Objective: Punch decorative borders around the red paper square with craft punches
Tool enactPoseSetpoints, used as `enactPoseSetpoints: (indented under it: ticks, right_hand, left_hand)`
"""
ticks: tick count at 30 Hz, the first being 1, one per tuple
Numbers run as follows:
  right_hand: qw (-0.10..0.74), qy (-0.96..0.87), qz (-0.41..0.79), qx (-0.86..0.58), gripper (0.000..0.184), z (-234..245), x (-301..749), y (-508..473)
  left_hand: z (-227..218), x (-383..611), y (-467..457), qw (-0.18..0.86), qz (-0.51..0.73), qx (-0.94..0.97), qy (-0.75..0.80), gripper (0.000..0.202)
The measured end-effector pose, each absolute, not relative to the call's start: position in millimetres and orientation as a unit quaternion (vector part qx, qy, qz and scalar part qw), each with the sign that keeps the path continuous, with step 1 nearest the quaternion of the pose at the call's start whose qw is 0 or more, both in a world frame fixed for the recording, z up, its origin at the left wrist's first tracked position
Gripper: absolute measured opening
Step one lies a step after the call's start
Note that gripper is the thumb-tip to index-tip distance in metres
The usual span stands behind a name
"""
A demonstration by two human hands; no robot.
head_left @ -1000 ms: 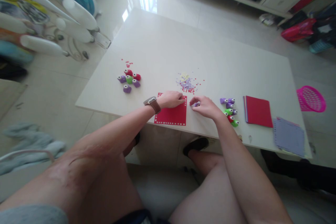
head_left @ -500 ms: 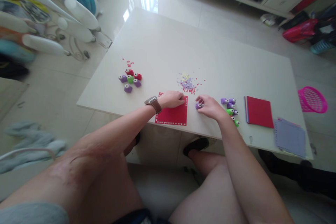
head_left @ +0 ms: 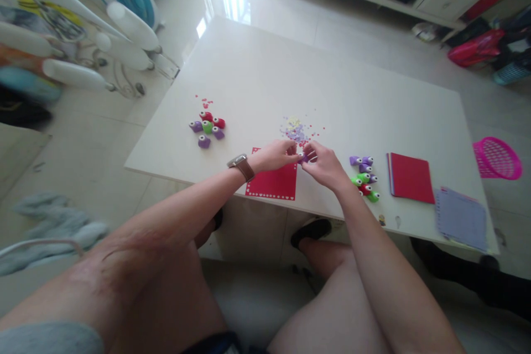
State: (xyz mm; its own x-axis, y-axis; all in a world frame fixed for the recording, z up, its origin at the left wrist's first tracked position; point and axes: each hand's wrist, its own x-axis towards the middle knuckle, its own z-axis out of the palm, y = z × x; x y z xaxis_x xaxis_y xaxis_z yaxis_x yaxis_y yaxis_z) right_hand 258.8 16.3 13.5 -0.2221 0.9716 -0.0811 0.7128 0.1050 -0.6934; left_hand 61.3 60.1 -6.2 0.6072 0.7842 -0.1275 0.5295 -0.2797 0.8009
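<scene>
A red paper sheet (head_left: 271,182) with small shapes punched along its edges lies at the table's near edge. My left hand (head_left: 276,156), wearing a wristwatch, is closed at the sheet's upper right edge and covers part of it. In the fingers of my right hand (head_left: 326,165) is a purple craft punch (head_left: 302,158), held up against that edge. My left fingertips come close to the punch; whether they touch it is hidden. Just beyond both hands lies a pile of purple, yellow and red punched bits (head_left: 296,130).
Craft punches in purple, green and red stand in a left group (head_left: 207,128) and a right group (head_left: 364,177). Farther right are a stack of red paper (head_left: 410,178) and lilac punched sheets (head_left: 461,218). A pink basket (head_left: 498,159) sits past the table's right edge.
My right hand has moved left with the purple punch, from the table beside the sheet to the sheet's right edge. My left hand has shifted slightly right toward it.
</scene>
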Motion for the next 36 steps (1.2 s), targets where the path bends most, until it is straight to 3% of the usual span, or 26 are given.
enactPoseSetpoints:
  ticks: [5, 8, 11, 15, 24, 28, 32, 36]
  right_hand:
    - [0.242, -0.716, 0.316, -0.574, 0.020, 20.9, 248.7, 17.5]
    - [0.250, -0.730, 0.293, -0.565, 0.019, 23.0, 241.4, 21.4]
    - [0.274, -0.746, 0.270, -0.544, 0.019, 23.1, 233.8, 22.6]
    - [0.291, -0.766, 0.233, -0.525, 0.023, 36.2, 228.9, 10.1]
    - [0.331, -0.747, 0.146, -0.557, 0.013, 120.2, 238.2, -74.0]
    - [0.270, -0.710, 0.167, -0.628, 0.022, 73.3, 262.1, -157.8]
    - [0.227, -0.682, 0.165, -0.675, 0.051, 7.7, 283.1, -243.5]
    - [0.180, -0.665, 0.086, -0.720, 0.069, -2.8, 266.6, -287.3]
  left_hand:
    - [-13.5, 65.7, 61.1, 0.577, 0.195, 0.682, 0.405, 0.023]
    - [-13.1, 67.3, 63.7, 0.595, 0.229, 0.644, 0.422, 0.018]
    - [-3.1, 58.0, 65.5, 0.541, 0.246, 0.657, 0.464, 0.020]
    - [20.6, 13.3, 66.2, 0.382, 0.209, 0.706, 0.558, 0.022]
    - [35.2, -132.1, 56.8, 0.213, 0.141, 0.602, 0.757, 0.027]
    - [10.3, -158.0, 41.0, 0.210, 0.134, 0.572, 0.782, 0.027]
    - [-9.8, -155.7, 34.8, 0.215, 0.149, 0.555, 0.790, 0.035]
    - [-15.6, -135.2, 34.8, 0.123, 0.184, 0.566, 0.794, 0.038]
